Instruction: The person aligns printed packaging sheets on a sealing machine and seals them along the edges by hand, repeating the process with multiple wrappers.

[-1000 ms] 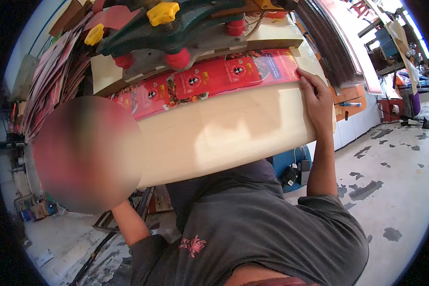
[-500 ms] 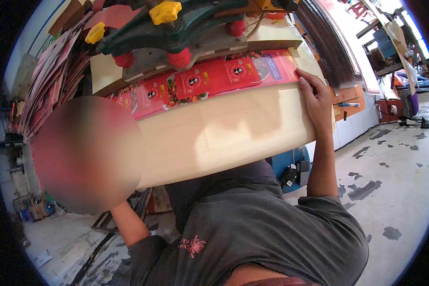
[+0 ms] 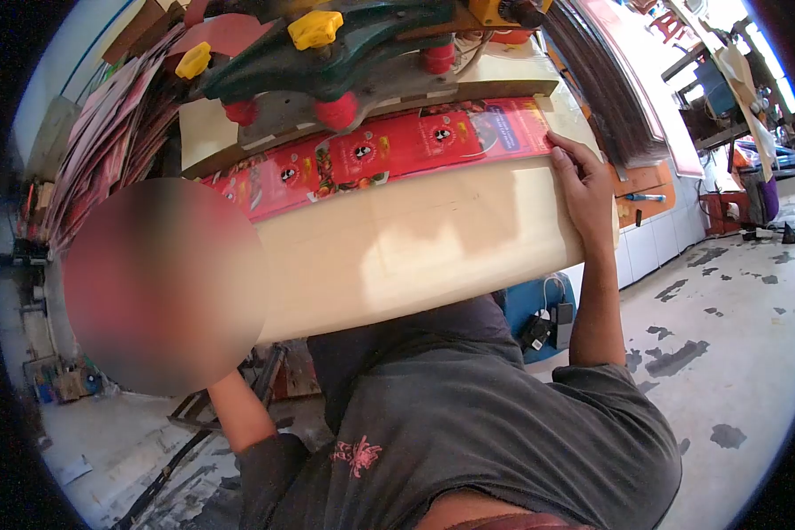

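A red printed sheet (image 3: 397,146) with food pictures and round logos lies lengthwise on a smooth cream-coloured board (image 3: 433,234). At the sheet's right end is my right hand (image 3: 585,185), its fingers curled and closed on the edge with the thumb at the near corner. My left forearm (image 3: 238,411) reaches up at the left, but a round blur covers the left hand, so its fingers and anything in them are hidden. Just beyond the sheet stands a dark green machine frame (image 3: 327,66) with yellow knobs (image 3: 315,30) and red feet (image 3: 336,110).
A leaning stack of printed sheets (image 3: 119,124) stands at the left. More stacked sheets (image 3: 605,88) are at the right, beside an orange surface (image 3: 645,194) with a blue pen (image 3: 645,197). A blue stool (image 3: 539,309) below the board carries a charger and cable.
The view has shifted slightly, so the machine and sheet appear a little lower and to the right. My right hand keeps its place at the sheet's end.
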`<state>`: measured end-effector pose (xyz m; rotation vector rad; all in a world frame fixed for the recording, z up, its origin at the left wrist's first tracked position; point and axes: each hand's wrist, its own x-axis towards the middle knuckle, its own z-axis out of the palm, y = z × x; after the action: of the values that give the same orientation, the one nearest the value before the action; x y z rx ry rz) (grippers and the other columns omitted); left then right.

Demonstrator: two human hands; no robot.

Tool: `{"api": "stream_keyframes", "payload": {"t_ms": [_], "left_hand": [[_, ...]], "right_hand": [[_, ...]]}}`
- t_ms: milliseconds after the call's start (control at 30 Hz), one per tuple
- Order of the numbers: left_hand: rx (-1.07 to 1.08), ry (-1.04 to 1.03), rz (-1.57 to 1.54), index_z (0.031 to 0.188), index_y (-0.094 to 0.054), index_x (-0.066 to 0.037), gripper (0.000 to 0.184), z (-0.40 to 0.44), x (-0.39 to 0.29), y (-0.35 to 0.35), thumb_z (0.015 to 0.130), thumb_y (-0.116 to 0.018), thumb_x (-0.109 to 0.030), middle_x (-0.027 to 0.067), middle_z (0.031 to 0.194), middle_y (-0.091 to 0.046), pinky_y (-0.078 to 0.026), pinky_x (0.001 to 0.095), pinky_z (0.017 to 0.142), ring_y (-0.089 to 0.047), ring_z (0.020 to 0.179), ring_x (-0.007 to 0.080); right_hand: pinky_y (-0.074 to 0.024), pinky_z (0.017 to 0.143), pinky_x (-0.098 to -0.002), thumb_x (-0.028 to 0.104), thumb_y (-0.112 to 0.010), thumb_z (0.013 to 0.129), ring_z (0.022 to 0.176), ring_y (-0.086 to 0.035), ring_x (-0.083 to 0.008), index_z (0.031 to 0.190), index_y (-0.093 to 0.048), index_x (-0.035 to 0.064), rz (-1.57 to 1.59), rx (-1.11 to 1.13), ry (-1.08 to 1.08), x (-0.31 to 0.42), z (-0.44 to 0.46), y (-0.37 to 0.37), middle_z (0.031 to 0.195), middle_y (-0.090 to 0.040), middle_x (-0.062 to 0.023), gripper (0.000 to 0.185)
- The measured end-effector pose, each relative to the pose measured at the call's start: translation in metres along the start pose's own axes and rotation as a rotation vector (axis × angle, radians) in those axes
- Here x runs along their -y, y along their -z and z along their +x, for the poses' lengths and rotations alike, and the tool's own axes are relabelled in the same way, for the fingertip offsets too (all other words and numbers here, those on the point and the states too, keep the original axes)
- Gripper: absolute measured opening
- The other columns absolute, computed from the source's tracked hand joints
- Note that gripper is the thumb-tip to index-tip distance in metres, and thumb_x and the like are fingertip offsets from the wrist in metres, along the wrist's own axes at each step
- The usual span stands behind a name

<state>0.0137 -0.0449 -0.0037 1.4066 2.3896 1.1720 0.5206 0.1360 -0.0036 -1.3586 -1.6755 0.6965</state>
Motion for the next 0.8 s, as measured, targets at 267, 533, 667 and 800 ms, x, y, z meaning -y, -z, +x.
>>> {"api": "stream_keyframes", "payload": {"t_ms": [267,533,667,800], "left_hand": [[0.008,0.040,-0.051,0.126,-0.068,0.002,0.039,-0.001,-0.008,0.001,0.102,-0.064,-0.028,0.0108,0.109,-0.071,-0.047,0.0291,0.090,-0.062,0.097,0.0150],[0.254,-0.005,0.030,0.140,-0.059,-0.003,0.048,0.036,-0.007,0.011,0.103,-0.061,-0.033,0.0168,0.132,-0.067,-0.044,0.0296,0.101,-0.063,0.116,0.0172],[0.251,0.006,0.090,0.139,-0.059,-0.004,0.049,0.047,-0.004,0.000,0.103,-0.060,-0.036,0.0206,0.135,-0.064,-0.043,0.0304,0.104,-0.061,0.122,0.0179],[0.207,0.022,0.078,0.136,-0.061,-0.003,0.048,0.045,-0.010,-0.005,0.102,-0.061,-0.036,0.0218,0.132,-0.065,-0.045,0.0308,0.102,-0.064,0.121,0.0208]], "right_hand": [[-0.0500,0.085,-0.0276,0.019,-0.063,0.100,0.091,-0.064,-0.0124,0.131,-0.066,0.0021,0.120,0.061,-0.087,-0.003,0.011,0.012,0.099,-0.072,-0.0089,0.035],[-0.0523,0.081,-0.0314,0.029,-0.062,0.100,0.084,-0.069,-0.0179,0.129,-0.068,0.0088,-0.214,0.213,-0.067,-0.008,0.056,0.006,0.094,-0.074,-0.0138,0.035],[-0.0546,0.083,-0.0378,0.034,-0.061,0.100,0.094,-0.074,-0.0290,0.124,-0.072,0.0149,-0.362,0.091,0.007,0.006,0.049,-0.008,0.105,-0.075,-0.0182,0.033],[-0.0547,0.081,-0.0436,0.044,-0.060,0.098,0.091,-0.072,-0.0342,0.120,-0.074,0.0227,-0.500,0.039,0.010,-0.002,0.051,-0.014,0.096,-0.075,-0.0170,0.034]]}}
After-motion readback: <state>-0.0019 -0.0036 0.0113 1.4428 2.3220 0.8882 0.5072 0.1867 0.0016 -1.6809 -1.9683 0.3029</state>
